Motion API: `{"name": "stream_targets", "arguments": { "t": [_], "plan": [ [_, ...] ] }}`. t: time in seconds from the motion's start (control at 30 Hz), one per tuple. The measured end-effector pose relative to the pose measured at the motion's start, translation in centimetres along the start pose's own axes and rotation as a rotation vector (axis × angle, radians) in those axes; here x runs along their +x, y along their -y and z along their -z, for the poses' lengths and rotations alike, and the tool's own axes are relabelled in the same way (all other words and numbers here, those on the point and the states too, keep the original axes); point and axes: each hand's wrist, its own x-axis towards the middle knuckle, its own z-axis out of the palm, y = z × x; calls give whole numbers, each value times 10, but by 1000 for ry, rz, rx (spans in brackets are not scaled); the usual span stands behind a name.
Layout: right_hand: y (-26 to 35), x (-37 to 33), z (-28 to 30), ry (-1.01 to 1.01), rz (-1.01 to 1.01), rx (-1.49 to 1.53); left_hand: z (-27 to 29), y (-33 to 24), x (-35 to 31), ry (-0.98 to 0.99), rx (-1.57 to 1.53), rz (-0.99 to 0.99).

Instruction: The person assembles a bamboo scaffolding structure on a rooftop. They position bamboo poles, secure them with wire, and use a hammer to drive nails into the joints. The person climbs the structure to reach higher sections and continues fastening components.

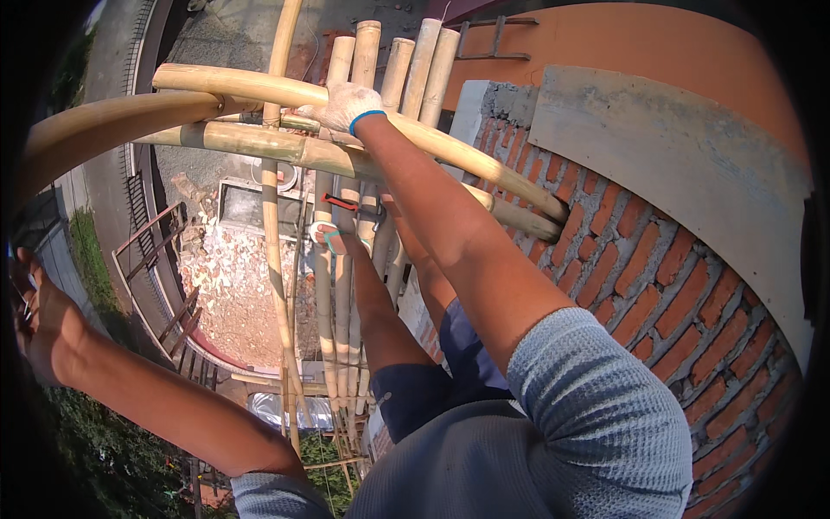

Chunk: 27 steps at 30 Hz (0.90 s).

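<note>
My right hand (pixel 350 105), in a whitish knit glove with a blue cuff, is closed around a pale bamboo pole (pixel 251 84) that slopes down to the right toward the brick wall. Just below it, a second, greener bamboo pole (pixel 259 144) runs nearly alongside. My left hand (pixel 45 324) is bare and raised at the far left rim, well apart from the poles. Its fingers look bent and spread, partly dark, and I make out nothing in them. My sandalled foot (pixel 329 236) rests on upright-looking bamboo poles (pixel 341 285) bundled below me.
A brick wall (pixel 640 259) with rough mortar rises at my right, beside a grey slab (pixel 657 130) and an orange surface (pixel 622 43). A thick bamboo pole (pixel 112 125) juts in from the left. Another long pole (pixel 271 216) passes rubble (pixel 229 285) and a metal railing (pixel 160 251) far below.
</note>
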Motion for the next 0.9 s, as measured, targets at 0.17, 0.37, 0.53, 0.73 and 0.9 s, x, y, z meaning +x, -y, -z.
{"name": "stream_targets", "arguments": {
  "t": [0.17,0.37,0.53,0.73,0.9],
  "plan": [
    [-2,1,-1,-11,-18,16,155,86,-260,-151,258,751],
    [-23,30,-9,73,110,-46,233,75,-463,-259,691,1262],
    [-33,30,-13,80,141,-22,257,83,-519,116,969,1318],
    [-37,27,-13,28,191,-61,249,96,-523,244,864,1233],
    [-42,28,-13,3,203,-138,214,141,-502,145,681,1153]
  ]
}}
